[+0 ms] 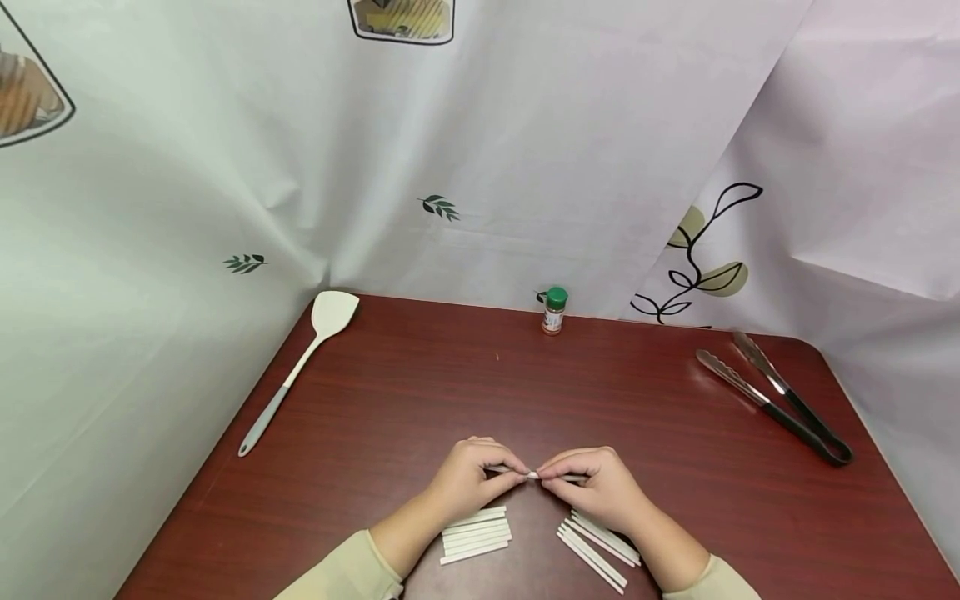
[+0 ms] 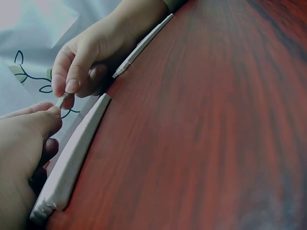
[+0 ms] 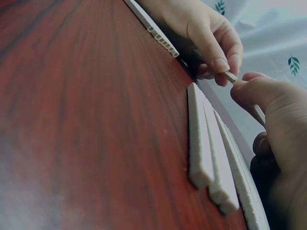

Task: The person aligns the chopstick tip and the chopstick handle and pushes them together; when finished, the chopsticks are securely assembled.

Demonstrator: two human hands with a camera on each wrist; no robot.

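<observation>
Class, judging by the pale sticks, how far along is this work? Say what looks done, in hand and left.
Possibly done: the left row of sticks, lying side by side near the left hand. In hand: a pale stick, pinched by that hand and the right hand. Possibly left: the right group of sticks, lying more loosely. Which group is finished cannot be told for certain.

place: likely a screened-off tabletop set, room beyond hidden; surround: creased white sheeting (image 1: 540, 167) with leaf prints (image 1: 439, 207); surface: dark-red table (image 1: 442, 375); kitchen things: spatula (image 1: 302, 364) near far-left corner, green-capped shaker (image 1: 553, 313) at far edge, tongs (image 1: 795, 426) by far-right corner
</observation>
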